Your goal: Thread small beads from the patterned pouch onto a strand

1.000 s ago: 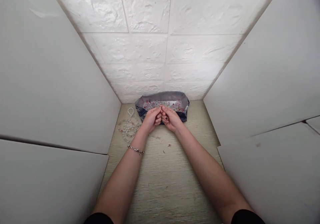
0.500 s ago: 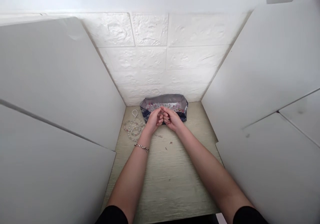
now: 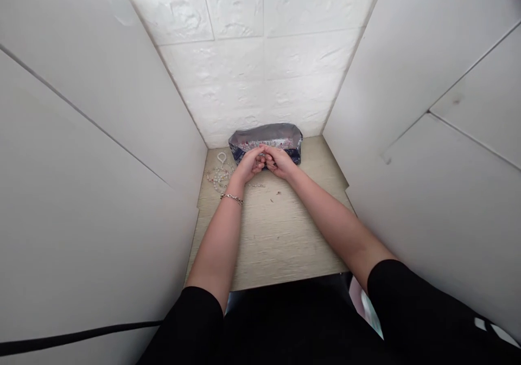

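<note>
My left hand [image 3: 251, 164] and my right hand [image 3: 278, 161] meet at the fingertips, just in front of a dark blue box or pouch [image 3: 293, 156] with a grey lining. Both are closed, with fingers curled in; whatever they pinch is too small to make out. Inside the box lie many small clear, pink and red beads [image 3: 280, 143], partly hidden by my hands. Left of my left hand, a coiled string of pale beads [image 3: 220, 176] rests on the table, ending in a white loop [image 3: 221, 157]. A short thin chain or strand [image 3: 257, 185] lies below my left hand.
Tiny reddish bits [image 3: 279, 193] lie on the pale wood-grain table [image 3: 285, 245]. Grey-white panels [image 3: 93, 153] close in the left side, and similar panels [image 3: 407, 99] the right. A white brick-pattern wall [image 3: 240, 61] stands behind the box. A black cord [image 3: 81, 333] runs at lower left.
The camera has tipped downward, so everything sits higher and the table's front edge and my dark clothing show. Both hands keep nearly the same closed pose at the box.
</note>
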Tool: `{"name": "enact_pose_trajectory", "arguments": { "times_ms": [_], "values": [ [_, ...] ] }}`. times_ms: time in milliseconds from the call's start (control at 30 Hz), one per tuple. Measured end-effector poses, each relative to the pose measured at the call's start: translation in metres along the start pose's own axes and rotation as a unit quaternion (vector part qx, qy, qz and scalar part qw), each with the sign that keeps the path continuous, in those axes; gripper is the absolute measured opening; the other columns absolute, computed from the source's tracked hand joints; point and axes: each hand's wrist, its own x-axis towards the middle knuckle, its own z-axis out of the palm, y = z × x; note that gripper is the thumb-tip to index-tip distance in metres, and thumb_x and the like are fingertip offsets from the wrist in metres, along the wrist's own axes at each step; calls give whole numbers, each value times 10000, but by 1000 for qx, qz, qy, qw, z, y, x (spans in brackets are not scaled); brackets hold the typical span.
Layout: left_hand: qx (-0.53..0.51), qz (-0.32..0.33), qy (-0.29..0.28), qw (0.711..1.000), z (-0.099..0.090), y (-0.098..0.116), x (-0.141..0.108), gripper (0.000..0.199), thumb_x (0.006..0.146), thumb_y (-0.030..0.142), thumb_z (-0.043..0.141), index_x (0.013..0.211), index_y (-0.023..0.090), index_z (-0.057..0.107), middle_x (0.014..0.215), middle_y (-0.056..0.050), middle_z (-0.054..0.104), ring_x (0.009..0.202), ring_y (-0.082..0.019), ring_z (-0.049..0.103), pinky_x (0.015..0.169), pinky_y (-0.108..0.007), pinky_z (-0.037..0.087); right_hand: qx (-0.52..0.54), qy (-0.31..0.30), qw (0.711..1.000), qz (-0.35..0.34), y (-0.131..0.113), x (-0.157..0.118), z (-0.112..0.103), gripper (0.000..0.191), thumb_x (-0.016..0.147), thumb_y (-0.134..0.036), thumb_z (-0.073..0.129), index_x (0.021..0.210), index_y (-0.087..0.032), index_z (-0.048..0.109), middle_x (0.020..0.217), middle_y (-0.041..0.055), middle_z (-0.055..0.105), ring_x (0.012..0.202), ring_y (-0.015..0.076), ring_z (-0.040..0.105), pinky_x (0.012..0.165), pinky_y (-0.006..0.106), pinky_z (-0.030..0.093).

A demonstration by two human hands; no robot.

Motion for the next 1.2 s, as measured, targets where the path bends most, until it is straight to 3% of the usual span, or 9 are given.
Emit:
{"name": "enact_pose_trajectory", "arguments": {
  "times_ms": [267,600,733,900,1200],
  "values": [
    [-16,-7,-27,999,1,3,-1,156,685,276,561,714,142,488,550,38,460,348,1,351,293,-131,108,47,-2,999,14,-3,3,-2,138,759,-204,483,876,-143,526,424,-95,367,292,0,229,289,116,135],
    [-54,-24,-6,998,0,7,-2,132,662,242,553,645,113,530,548,10,467,422,-21,383,305,-136,159,127,-32,989,64,-10,-1,-7,143,804,-141,404,886,-131,521,471,-78,380,337,-4,254,308,82,180],
    [-33,-22,-12,999,1,8,-5,164,683,274,548,690,110,555,515,29,396,384,-9,310,305,-129,130,136,-37,989,52,-9,0,-8,123,812,-127,395,761,-118,506,506,-57,420,354,-6,278,313,79,195],
    [-19,-19,-29,999,-2,8,-4,193,668,310,583,731,129,556,443,86,177,336,-2,147,304,-121,74,150,-25,986,61,-10,0,-9,152,808,-159,438,670,-101,464,551,-33,465,359,-17,299,307,71,206],
    [14,-28,-6,1000,-1,9,-2,216,659,324,566,774,140,567,416,98,145,309,-9,106,301,-149,41,178,6,983,35,-3,7,-9,229,826,-250,432,634,-125,417,482,-54,425,318,-9,277,281,85,190]
  ]
}}
